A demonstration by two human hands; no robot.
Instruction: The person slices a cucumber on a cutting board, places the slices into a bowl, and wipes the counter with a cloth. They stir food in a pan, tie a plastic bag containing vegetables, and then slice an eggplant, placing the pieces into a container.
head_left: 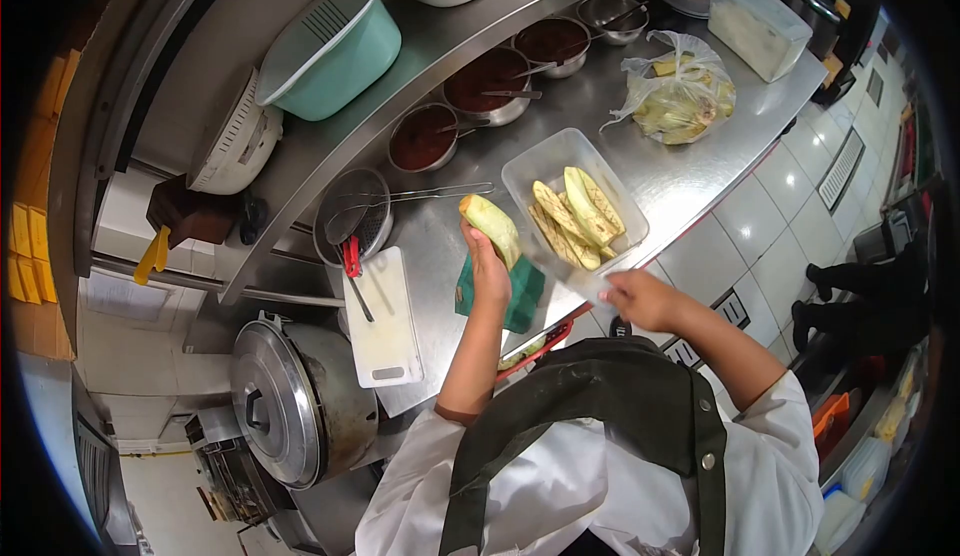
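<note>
My left hand (487,268) is wrapped round a peeled eggplant (490,226), pale green with a browned end, held up over the steel counter. Closed at the right, my right hand (640,301) grips a knife (583,281) whose pale blade is smeared by motion. Between and beyond the hands, a clear plastic container (637,211) holds several long pieces of peeled eggplant (575,216). Beneath my left hand lies a green item (525,301), partly covered by the hand. A white cutting board (385,326) rests to the left.
Bowls of red sauce (420,136) with spoons line the back, beside a strainer (352,216). A plastic bag (685,101) of pale pieces and a lidded tub (760,26) stand farther right. A large lidded pot (290,401) is at left; a shelf (420,56) overhangs the counter.
</note>
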